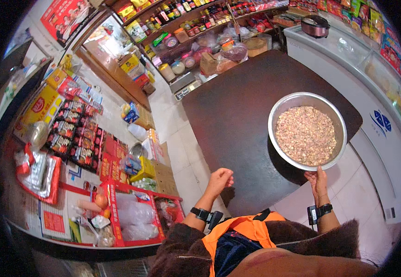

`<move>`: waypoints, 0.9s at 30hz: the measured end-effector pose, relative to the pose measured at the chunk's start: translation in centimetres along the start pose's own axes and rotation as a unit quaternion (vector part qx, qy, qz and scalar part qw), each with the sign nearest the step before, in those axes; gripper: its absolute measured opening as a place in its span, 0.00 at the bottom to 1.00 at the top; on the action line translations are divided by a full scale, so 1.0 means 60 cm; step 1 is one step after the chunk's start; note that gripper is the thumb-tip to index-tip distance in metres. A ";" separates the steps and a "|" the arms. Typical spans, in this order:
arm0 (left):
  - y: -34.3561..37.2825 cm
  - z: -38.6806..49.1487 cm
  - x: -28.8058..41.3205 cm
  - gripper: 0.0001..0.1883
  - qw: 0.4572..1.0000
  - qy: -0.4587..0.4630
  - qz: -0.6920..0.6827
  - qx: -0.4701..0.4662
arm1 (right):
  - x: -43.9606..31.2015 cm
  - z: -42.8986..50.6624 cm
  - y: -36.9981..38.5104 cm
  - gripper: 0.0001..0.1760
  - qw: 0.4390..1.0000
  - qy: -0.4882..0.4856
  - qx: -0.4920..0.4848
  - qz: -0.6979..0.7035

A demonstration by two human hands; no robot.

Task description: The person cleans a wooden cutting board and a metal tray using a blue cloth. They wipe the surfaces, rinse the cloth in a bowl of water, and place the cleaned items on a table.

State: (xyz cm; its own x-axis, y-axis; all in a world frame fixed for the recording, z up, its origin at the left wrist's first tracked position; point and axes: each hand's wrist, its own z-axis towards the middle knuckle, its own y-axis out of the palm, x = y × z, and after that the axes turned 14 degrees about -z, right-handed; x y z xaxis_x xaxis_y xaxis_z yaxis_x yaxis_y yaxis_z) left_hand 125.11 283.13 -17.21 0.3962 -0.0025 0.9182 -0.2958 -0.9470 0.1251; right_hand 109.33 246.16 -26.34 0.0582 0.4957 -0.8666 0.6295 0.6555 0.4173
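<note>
A round stainless-steel basin [272, 128] holds a chopped, pinkish-brown mixture [306, 135] with pale bits in it, which looks like minced filling. My right hand [317, 181] grips the basin's near rim, thumb on the edge and fingers beneath. The basin appears raised and casts a dark shadow on the brown tabletop [231, 114]. My left hand [220, 180] hovers over the table's near left edge, its fingers curled in and nothing seen in them. Each wrist wears a black strap with a small device.
A white chest freezer [352, 104] with a rice cooker [315, 26] on top borders the table's right side. Kitchen scales [185, 88] stand at its far left corner, below shelves of bottles and jars. A counter at left carries a red box [112, 214] and packaged goods.
</note>
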 end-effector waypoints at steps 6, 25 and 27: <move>-0.045 0.046 0.019 0.11 0.998 0.021 -0.046 0.025 | 0.008 -0.009 0.014 0.15 0.998 -0.025 0.050 0.008; -0.234 0.326 0.080 0.10 0.992 -0.024 -0.067 -0.108 | 0.033 -0.019 0.147 0.22 0.964 -0.017 0.267 -0.010; -0.262 0.345 0.092 0.09 0.991 -0.033 -0.071 -0.106 | 0.033 -0.015 0.158 0.23 0.961 -0.028 0.277 -0.007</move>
State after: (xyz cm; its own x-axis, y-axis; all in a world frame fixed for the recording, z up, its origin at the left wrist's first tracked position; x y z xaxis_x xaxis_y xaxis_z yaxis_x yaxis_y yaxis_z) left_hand 149.94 291.35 -21.89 0.5005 0.0992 0.8600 -0.4056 -0.8508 0.3342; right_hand 114.72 253.91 -23.85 0.0778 0.4480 -0.8906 0.9450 0.2515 0.2091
